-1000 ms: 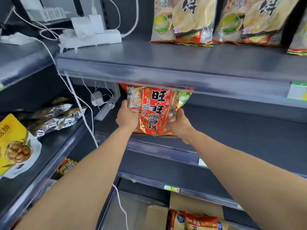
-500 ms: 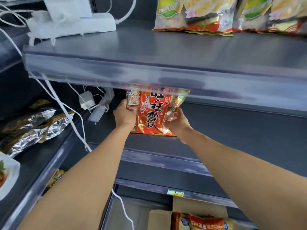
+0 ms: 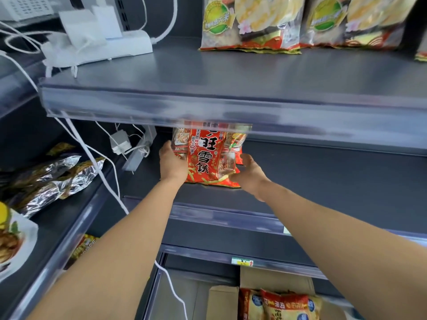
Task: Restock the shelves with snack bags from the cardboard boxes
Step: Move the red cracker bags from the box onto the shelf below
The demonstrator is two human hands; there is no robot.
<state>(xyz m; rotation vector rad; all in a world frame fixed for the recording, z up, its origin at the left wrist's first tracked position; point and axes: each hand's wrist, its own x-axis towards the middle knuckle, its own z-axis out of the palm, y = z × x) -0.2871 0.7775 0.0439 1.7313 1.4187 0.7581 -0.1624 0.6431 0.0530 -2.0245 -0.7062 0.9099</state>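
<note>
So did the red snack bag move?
Yes. The red snack bag went farther back from the middle shelf's front edge, its top now behind the upper shelf.

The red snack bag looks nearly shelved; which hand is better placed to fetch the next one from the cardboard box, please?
Probably the right hand. Both hold the red snack bag, but the cardboard box sits low on the right, below the right forearm; the left hand would cross over.
</note>
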